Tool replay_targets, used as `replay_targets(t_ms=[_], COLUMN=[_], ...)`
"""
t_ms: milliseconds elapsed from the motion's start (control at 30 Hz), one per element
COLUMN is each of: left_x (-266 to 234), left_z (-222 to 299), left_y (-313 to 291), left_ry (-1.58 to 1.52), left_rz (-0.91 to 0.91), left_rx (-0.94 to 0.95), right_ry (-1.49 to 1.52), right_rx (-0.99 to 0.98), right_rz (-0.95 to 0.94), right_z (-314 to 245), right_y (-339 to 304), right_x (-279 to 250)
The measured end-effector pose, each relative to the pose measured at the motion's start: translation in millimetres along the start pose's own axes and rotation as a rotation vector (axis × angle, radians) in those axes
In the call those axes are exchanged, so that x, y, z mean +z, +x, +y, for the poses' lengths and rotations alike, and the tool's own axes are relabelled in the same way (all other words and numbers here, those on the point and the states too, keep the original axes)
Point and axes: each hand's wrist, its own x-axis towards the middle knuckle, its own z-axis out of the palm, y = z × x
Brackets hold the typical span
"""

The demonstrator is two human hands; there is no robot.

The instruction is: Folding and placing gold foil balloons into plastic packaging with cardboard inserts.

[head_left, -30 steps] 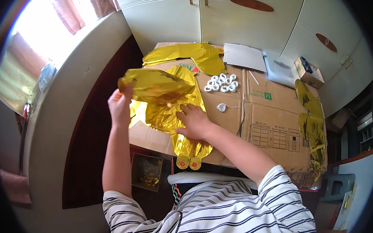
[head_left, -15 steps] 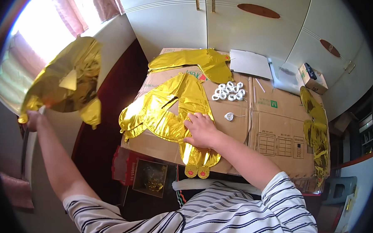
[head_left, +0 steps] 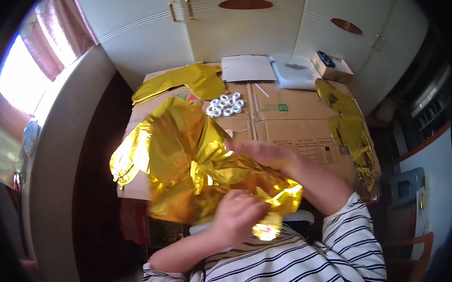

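A crumpled gold foil balloon (head_left: 179, 168) hangs over the near left of the cardboard, with more gold foil beneath it. Close to my body, my left hand (head_left: 239, 216) is closed on a gathered part of it. My right hand (head_left: 264, 152) lies against the foil's right side, smeared by motion, so its fingers cannot be made out. A second flat gold foil balloon (head_left: 183, 81) rests at the far left. Several small white rolls of ribbon (head_left: 224, 105) cluster beyond my right hand.
Flattened cardboard (head_left: 296, 123) covers the table. At the back are a white sheet (head_left: 248, 68), a clear plastic pack (head_left: 296, 73) and a small box (head_left: 340, 70) with a dark object. More gold foil balloons (head_left: 352, 135) lie along the right edge. White cabinets (head_left: 246, 29) stand behind.
My left hand has swung in from the far left, bringing its foil balloon over the table in front of me. My right hand has shifted slightly. The view has turned to the right.
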Motion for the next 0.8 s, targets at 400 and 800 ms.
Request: replay_targets(t_ms=[400, 800], left_x=[31, 19], left_z=[-78, -215], left_y=[39, 40], left_ry=[0.259, 0.653], left_rz=[-0.107, 0.001], left_rx=[-0.224, -0.349], right_ry=[-0.472, -0.455], right_rx=[-0.116, -0.163], right_rz=[0.946, 0.952], right_z=[79, 85], right_y=[-171, -134], right_x=[-226, -259])
